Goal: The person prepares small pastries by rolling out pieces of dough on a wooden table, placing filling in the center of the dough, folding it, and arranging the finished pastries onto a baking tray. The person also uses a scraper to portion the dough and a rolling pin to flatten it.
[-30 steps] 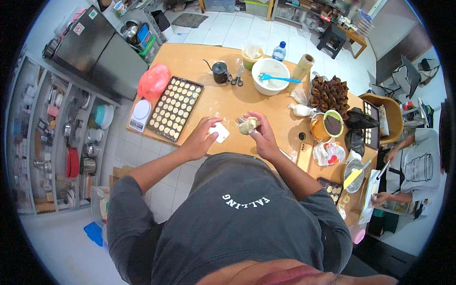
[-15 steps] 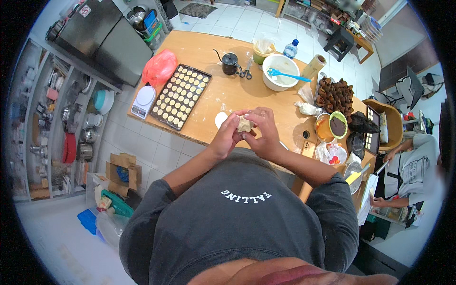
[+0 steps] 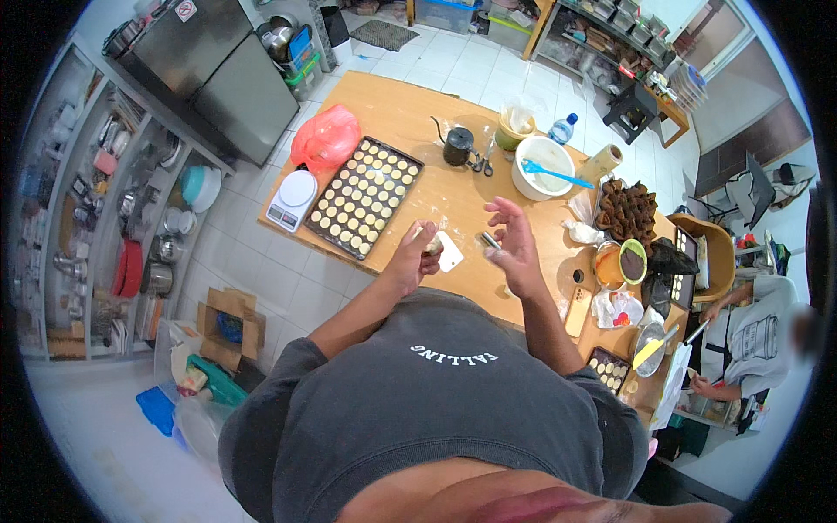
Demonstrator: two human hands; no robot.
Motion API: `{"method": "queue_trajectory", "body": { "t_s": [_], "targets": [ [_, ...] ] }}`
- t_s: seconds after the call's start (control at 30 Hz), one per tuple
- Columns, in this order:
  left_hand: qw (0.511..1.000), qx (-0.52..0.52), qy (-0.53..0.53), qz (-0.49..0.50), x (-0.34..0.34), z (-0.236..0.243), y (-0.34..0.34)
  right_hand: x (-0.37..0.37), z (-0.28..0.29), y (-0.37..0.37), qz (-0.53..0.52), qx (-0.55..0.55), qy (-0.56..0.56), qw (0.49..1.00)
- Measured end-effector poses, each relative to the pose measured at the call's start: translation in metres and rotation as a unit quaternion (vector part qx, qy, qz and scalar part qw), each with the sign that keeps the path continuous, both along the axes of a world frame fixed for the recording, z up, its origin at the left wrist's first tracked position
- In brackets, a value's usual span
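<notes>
My left hand (image 3: pixel 413 260) is closed around pale dough (image 3: pixel 432 247), most of it hidden by the fingers. Beside it on the table lies a white flat scraper (image 3: pixel 450 253). To the right, my right hand (image 3: pixel 516 251) holds a small shiny metal tool (image 3: pixel 490 240) between thumb and fingers; its exact kind is unclear. Left of my hands is a dark baking tray (image 3: pixel 364 197) with rows of small round pale dough pieces. A small pale piece (image 3: pixel 507 291) sits by my right wrist.
A kitchen scale (image 3: pixel 293 193) and pink plastic bag (image 3: pixel 326 138) flank the tray. Farther back stand a black kettle (image 3: pixel 458 146), scissors (image 3: pixel 481 166) and a white bowl (image 3: pixel 528 185) with a blue spatula. Rightward are brown paper cups (image 3: pixel 626 209), a phone (image 3: pixel 578 311) and another person (image 3: pixel 758 336).
My hands have separated: the left keeps the dough, while the right has moved right with the metal tool. The view has shifted, showing a small tray at the lower right.
</notes>
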State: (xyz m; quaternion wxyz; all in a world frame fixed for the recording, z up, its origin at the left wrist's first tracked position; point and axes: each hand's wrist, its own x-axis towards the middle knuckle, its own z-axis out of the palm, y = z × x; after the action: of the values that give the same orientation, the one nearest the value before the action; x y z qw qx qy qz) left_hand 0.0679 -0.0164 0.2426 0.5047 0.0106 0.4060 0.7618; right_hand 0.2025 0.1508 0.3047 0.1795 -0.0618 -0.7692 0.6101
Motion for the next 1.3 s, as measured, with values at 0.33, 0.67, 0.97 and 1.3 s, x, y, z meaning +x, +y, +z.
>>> {"method": "queue_trajectory", "body": {
  "t_s": [0.33, 0.67, 0.97, 1.3],
  "targets": [
    [0.891, -0.062, 0.45, 0.014, -0.094, 0.009, -0.056, -0.08, -0.053, -0.087, -0.13, -0.406, -0.103, 0.899],
    [0.73, -0.002, 0.627, -0.272, -0.159, 0.05, -0.103, -0.146, -0.101, -0.14, -0.037, -0.725, 0.055, 0.686],
    [0.884, -0.018, 0.452, -0.116, -0.194, -0.005, -0.105, -0.149, -0.115, -0.14, -0.13, -0.524, -0.046, 0.841],
    [0.952, 0.032, -0.142, -0.269, -0.187, -0.053, -0.086, -0.165, -0.076, -0.152, -0.267, -0.036, 0.004, 0.963]
  ]
}}
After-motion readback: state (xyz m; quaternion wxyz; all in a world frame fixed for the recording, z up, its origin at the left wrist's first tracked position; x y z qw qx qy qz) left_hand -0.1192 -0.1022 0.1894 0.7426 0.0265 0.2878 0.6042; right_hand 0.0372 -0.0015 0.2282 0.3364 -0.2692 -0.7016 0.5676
